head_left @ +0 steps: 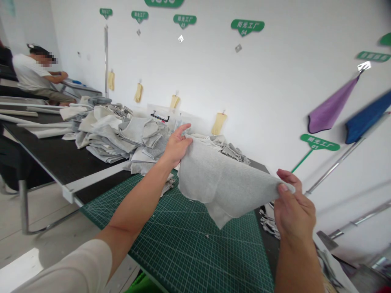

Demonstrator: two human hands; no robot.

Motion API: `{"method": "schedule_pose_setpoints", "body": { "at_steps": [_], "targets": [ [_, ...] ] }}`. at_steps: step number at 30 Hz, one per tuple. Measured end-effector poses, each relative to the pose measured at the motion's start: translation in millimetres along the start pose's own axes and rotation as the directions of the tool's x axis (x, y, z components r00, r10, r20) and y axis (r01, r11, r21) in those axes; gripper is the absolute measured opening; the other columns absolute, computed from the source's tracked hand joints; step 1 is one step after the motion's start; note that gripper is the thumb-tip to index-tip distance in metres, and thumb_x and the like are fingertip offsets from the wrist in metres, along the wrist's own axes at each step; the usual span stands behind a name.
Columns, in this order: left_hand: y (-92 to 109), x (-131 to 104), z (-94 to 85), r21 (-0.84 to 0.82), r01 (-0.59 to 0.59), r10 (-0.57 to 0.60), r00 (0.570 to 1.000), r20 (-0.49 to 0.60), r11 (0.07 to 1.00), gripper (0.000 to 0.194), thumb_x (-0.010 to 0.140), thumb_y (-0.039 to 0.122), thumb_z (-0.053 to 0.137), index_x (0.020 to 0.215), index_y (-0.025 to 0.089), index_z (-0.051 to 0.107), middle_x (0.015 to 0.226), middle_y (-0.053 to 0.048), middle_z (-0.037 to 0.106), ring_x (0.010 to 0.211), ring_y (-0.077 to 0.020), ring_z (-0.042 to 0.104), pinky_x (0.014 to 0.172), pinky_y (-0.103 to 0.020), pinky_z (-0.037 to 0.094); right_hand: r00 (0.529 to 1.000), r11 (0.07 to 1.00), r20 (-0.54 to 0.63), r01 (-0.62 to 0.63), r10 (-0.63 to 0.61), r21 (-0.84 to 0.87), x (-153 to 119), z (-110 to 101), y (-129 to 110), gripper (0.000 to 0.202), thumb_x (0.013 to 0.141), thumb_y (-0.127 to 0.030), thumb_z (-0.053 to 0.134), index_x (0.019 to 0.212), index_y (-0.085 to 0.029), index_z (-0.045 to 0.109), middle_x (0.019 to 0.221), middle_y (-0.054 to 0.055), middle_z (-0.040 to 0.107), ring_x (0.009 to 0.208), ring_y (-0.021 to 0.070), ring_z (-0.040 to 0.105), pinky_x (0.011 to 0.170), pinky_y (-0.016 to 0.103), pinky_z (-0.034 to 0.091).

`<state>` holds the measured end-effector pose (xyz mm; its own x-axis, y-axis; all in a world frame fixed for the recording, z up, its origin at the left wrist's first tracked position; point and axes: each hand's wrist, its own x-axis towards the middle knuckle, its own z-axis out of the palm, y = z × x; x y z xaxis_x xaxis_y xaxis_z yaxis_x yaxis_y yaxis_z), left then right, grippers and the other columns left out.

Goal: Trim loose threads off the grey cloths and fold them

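Observation:
A piece of light grey cloth (226, 179) hangs stretched between my two hands, above a green cutting mat (195, 244). My left hand (177, 145) pinches its upper left corner between thumb and fingers, with the index finger pointing out. At the other end, my right hand (291, 203) grips the right corner, thumb on top. The cloth's lower edge droops in a fold towards the mat. Just behind my left hand lies a large heap of grey and off-white cloths (122, 130).
More cloth pieces (233, 152) lie behind the held cloth, and scraps (269, 221) sit right of the mat. A person in a white shirt (32, 73) sits far left. Yellow gloves (219, 123), a purple cloth (332, 106) and a blue cloth (368, 118) hang along the wall.

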<state>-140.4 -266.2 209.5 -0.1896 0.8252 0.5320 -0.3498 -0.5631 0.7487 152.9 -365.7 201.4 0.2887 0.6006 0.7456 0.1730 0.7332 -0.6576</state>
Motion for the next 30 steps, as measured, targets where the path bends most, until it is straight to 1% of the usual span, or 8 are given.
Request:
{"method": "schedule_pose_setpoints", "body": {
  "at_steps": [2,5,7,13,17,24,27,30],
  "targets": [
    [3,-1,0.4,0.058,-0.009,0.008,1.000,0.010,0.998,0.046,0.069,0.012,0.058,0.114,0.021,0.059,0.055,0.005,0.048,0.045,-0.0071,0.043,0.045,-0.019,0.032,0.999,0.994,-0.002,-0.045,0.046,0.101,-1,2,2,0.015,0.074,-0.029,0.068,0.081,-0.016,0.068,0.102,0.006,0.062,0.092,0.0185,0.057,0.076,0.032,0.046],
    [5,-4,1.2,0.118,0.019,-0.022,0.999,0.023,0.993,0.031,0.071,0.015,0.058,0.101,0.018,0.065,0.054,0.005,0.047,0.043,-0.0063,0.039,0.043,-0.019,0.027,0.987,0.979,-0.113,-0.093,0.115,0.182,-3,3,7,0.011,0.070,-0.026,0.073,0.072,-0.016,0.068,0.076,0.001,0.064,0.070,0.0137,0.057,0.066,0.029,0.048],
    [5,-6,0.6,0.149,0.062,-0.066,0.998,0.025,0.987,0.027,0.072,0.019,0.060,0.098,0.019,0.066,0.052,0.004,0.048,0.041,-0.0069,0.038,0.042,-0.019,0.025,0.974,0.976,-0.174,-0.110,0.143,0.187,-4,3,9,0.012,0.067,-0.025,0.075,0.071,-0.016,0.068,0.069,-0.001,0.063,0.064,0.0120,0.056,0.062,0.027,0.047],
    [1,-2,-3.6,0.098,0.160,-0.161,0.987,0.003,0.982,0.019,0.069,0.029,0.066,0.084,0.017,0.070,0.058,0.001,0.057,0.047,-0.0086,0.044,0.045,-0.021,0.030,0.961,0.966,-0.153,-0.209,0.232,0.153,-4,7,9,0.020,0.067,-0.028,0.076,0.081,-0.016,0.070,0.072,-0.001,0.065,0.066,0.0134,0.058,0.061,0.028,0.049],
    [3,-1,-4.1,0.050,0.094,-0.094,0.996,-0.011,0.994,0.021,0.069,0.032,0.067,0.083,0.016,0.071,0.066,0.000,0.059,0.053,-0.0078,0.046,0.047,-0.020,0.033,0.958,0.977,-0.212,-0.167,0.192,0.131,-2,8,11,0.019,0.064,-0.026,0.077,0.078,-0.015,0.070,0.076,0.000,0.067,0.071,0.0139,0.060,0.071,0.031,0.050],
    [8,-7,-2.3,0.026,0.049,-0.052,0.990,0.129,0.998,0.030,0.069,0.029,0.068,0.098,0.019,0.067,0.066,0.001,0.058,0.053,-0.0084,0.048,0.049,-0.020,0.037,0.967,0.997,-0.246,-0.048,0.063,0.068,-1,7,9,0.016,0.065,-0.023,0.075,0.078,-0.015,0.071,0.073,0.001,0.066,0.074,0.0157,0.061,0.077,0.035,0.048],
    [10,-7,-0.7,-0.043,0.008,-0.004,0.996,0.087,0.999,0.026,0.067,0.025,0.069,0.093,0.018,0.067,0.063,0.002,0.057,0.053,-0.0086,0.049,0.050,-0.020,0.037,0.971,0.990,-0.229,-0.042,0.071,0.132,-2,6,5,0.018,0.063,-0.023,0.076,0.079,-0.016,0.071,0.074,0.000,0.067,0.074,0.0153,0.062,0.078,0.034,0.049],
    [10,-7,0.7,-0.036,0.000,0.001,0.999,0.043,0.999,0.022,0.067,0.022,0.067,0.089,0.018,0.067,0.060,0.003,0.055,0.051,-0.0083,0.047,0.049,-0.019,0.034,0.979,0.978,-0.151,-0.108,0.135,0.177,-1,-1,4,0.017,0.061,-0.024,0.078,0.074,-0.017,0.070,0.071,-0.001,0.067,0.068,0.0137,0.060,0.069,0.030,0.050]
  ]
}}
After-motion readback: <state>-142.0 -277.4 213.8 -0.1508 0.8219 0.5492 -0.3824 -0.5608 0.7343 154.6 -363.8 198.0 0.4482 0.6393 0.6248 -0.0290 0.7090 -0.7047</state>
